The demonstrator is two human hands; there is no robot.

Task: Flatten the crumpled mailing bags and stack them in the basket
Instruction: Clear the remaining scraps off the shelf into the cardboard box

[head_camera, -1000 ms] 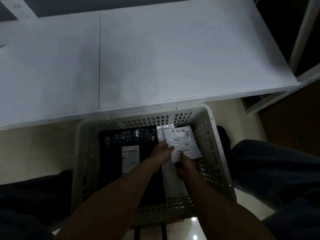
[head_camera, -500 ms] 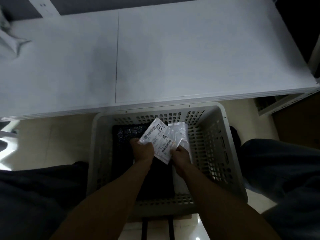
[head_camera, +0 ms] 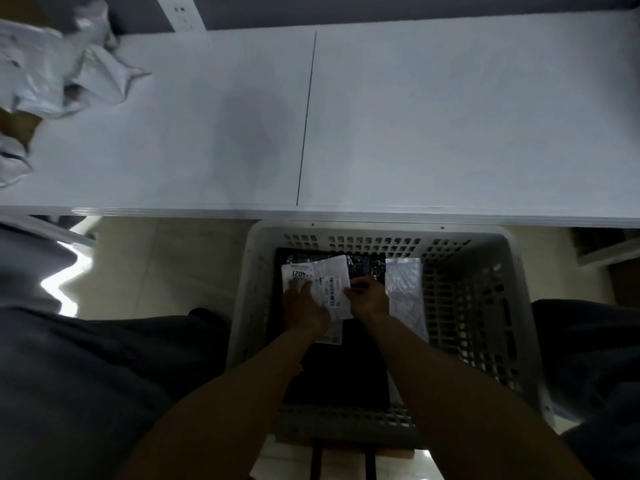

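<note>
A: Where's the small white labelled mailing bag (head_camera: 329, 271)?
B: Inside grey perforated plastic basket (head_camera: 478, 306), atop flat black bag (head_camera: 346, 368).
A: Hands?
B: Noted: left grip (head_camera: 304, 306) released, fingers flat on it; right grip (head_camera: 369, 299) pinching its right edge. Also crumpled white bags (head_camera: 59, 64) far left on white bench (head_camera: 450, 116).

I see a white surface (head_camera: 450, 116) split by a thin dark seam (head_camera: 306, 116). A wall socket (head_camera: 180, 12) sits behind its far edge. Pale floor tiles (head_camera: 166, 265) lie below, with dark trousers (head_camera: 86, 375) at both sides.
</note>
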